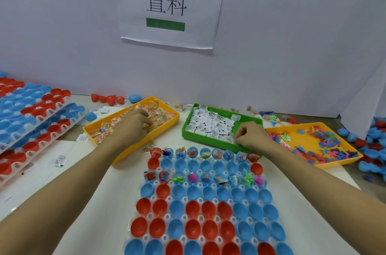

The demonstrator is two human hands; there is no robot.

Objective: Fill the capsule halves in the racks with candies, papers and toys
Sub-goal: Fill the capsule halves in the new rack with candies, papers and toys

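Observation:
A white rack of red and blue capsule halves lies in front of me; its far row and third row hold candies, papers and toys, while the other rows look bare. My left hand reaches into the yellow tray of wrapped candies, fingers curled down among them. My right hand is at the near edge of the green tray of white folded papers, pinching among the slips. A second yellow tray at the right holds small coloured toys.
Stacked racks of red and blue halves lie at the left. Loose capsule halves are piled at the far right and along the back wall. Stray paper slips lie on the table. A white partition with a printed sign stands behind.

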